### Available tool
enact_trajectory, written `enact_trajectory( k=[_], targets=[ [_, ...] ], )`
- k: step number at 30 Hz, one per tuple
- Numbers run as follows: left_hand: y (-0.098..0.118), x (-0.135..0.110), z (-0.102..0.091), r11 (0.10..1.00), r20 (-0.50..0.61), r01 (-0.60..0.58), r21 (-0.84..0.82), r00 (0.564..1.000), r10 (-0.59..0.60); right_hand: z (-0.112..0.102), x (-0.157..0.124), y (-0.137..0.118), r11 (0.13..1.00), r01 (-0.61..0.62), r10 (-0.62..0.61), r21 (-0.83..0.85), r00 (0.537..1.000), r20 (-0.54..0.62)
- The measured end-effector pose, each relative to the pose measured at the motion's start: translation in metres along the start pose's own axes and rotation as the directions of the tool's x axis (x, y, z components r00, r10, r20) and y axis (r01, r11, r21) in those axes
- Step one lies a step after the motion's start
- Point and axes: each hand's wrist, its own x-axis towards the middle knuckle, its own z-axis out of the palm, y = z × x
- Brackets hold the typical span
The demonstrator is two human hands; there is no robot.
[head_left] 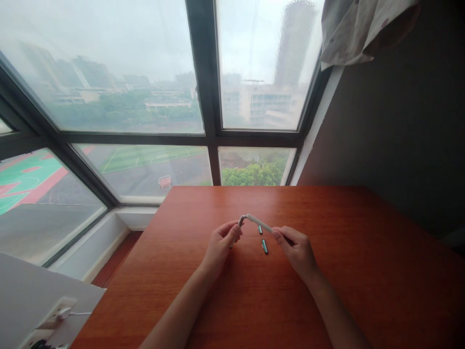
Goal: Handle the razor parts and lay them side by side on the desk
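The wooden table (356, 271) is the work surface. The left hand (221, 244) has thumb and fingers clamped on a silver handle (241, 221); the right hand (300, 247) has thumb and fingers clamped on a pale stick (259, 223). Between the hands, a green-and-black strip (265, 246) lies on the table; a second strip (260, 230) lies beyond it. Upper ends of handle and stick meet; actual contact cannot be confirmed. Status, as judged: two items in hand, both strips loose and unattached. Beyond: a window (160, 68).
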Motion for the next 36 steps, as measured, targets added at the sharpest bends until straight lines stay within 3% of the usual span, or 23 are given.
enact_trajectory(
  k=[14, 29, 36],
  targets=[
    [0.0014, -0.0014, 0.0023, 0.999, 0.000, 0.015, 0.036, 1.000, -0.015, 0.0007, 0.0000, -0.0040, 0.997, -0.031, 0.031, 0.064, 1.000, 0.006],
    [0.0002, -0.0021, 0.0032, 0.999, 0.055, 0.038, -0.023, 0.998, -0.037, 0.0022, 0.0011, -0.0036, 0.998, -0.013, 0.013, 0.067, 1.000, -0.002],
    [0.0029, -0.0015, 0.0012, 0.996, 0.029, 0.053, -0.069, 0.998, -0.051, -0.0006, 0.0026, 0.0003, 0.999, -0.012, 0.012, 0.049, 1.000, -0.012]
  ],
)
